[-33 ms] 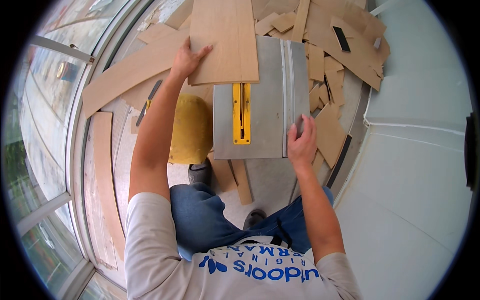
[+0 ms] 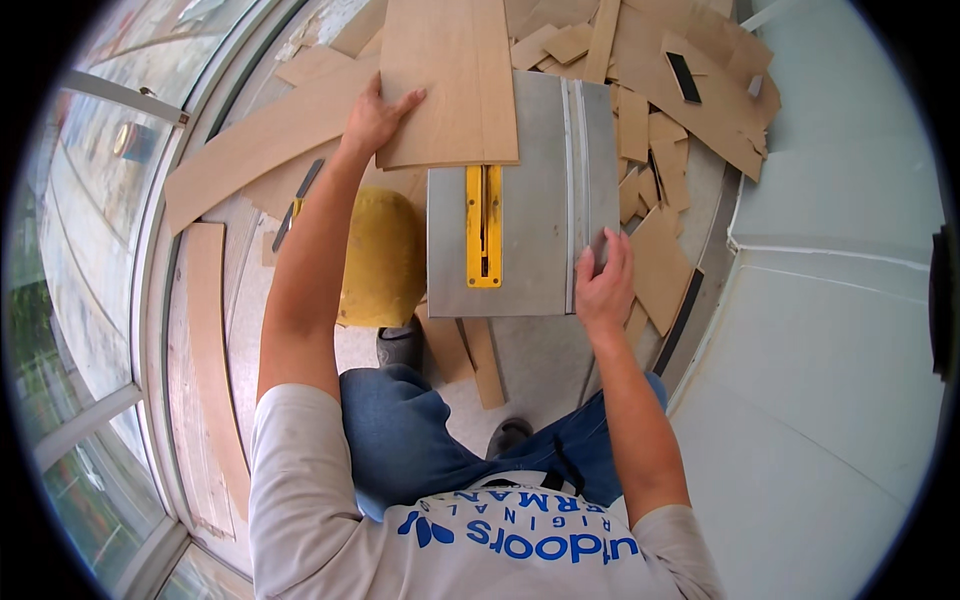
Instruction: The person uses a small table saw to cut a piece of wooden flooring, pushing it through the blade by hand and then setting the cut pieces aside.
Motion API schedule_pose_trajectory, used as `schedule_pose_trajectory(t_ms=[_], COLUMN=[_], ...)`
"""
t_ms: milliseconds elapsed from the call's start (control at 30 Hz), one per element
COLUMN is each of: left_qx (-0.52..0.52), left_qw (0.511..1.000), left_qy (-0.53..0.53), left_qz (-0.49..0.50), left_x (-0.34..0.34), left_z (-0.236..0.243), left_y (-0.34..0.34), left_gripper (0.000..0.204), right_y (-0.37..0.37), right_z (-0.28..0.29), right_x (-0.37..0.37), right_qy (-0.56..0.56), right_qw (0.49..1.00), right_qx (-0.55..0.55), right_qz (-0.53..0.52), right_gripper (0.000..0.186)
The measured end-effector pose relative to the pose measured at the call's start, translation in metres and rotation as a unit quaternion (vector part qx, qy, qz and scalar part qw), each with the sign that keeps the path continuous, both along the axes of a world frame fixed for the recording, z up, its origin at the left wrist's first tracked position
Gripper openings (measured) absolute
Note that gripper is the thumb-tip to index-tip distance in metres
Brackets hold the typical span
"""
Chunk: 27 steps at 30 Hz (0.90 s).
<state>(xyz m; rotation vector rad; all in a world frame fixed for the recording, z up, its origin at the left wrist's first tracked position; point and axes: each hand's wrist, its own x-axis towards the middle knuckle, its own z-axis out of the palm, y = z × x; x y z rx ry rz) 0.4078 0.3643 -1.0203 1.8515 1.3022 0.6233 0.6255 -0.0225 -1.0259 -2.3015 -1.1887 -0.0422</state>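
Note:
A flat plywood board (image 2: pixel 445 85) lies over the far part of a grey metal table saw top (image 2: pixel 535 240). My left hand (image 2: pixel 375 118) grips the board's left edge, thumb on its upper face; the other fingers are partly hidden. Below the board's near edge, a long yellow insert plate (image 2: pixel 484 250) with a dark slot shows in the saw top; whether a blade stands in it, I cannot tell. My right hand (image 2: pixel 604 285) holds the right edge of the saw top near its front corner, beside a pale lengthwise rail (image 2: pixel 572 200).
A yellow rounded object (image 2: pixel 382 260) stands left of the saw. Plywood offcuts (image 2: pixel 660 160) pile up behind and to the right. A utility knife (image 2: pixel 298 205) lies beyond my left forearm. A long wood strip (image 2: pixel 208 340) lies by the windows; a white wall (image 2: pixel 820 350) rises at right.

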Motion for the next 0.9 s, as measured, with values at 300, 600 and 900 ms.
schedule_pose_trajectory(t_ms=[300, 600, 900], left_qx=[0.01, 0.013, 0.017], left_qw=[1.0, 1.0, 1.0], left_qy=[0.016, 0.02, -0.01], left_qz=[0.002, 0.006, -0.018], left_x=[-0.001, -0.003, -0.009], left_z=[-0.003, -0.008, -0.01], left_y=[-0.002, -0.006, -0.014], left_gripper=[0.088, 0.089, 0.086], right_y=[0.001, 0.0, 0.0], right_z=[0.004, 0.004, 0.002], right_x=[-0.002, -0.002, -0.001], right_qy=[0.005, 0.013, 0.02], right_qw=[1.0, 1.0, 1.0], right_qx=[-0.011, -0.011, -0.015], right_qz=[0.001, -0.008, -0.017], right_gripper=[0.048, 0.048, 0.046])
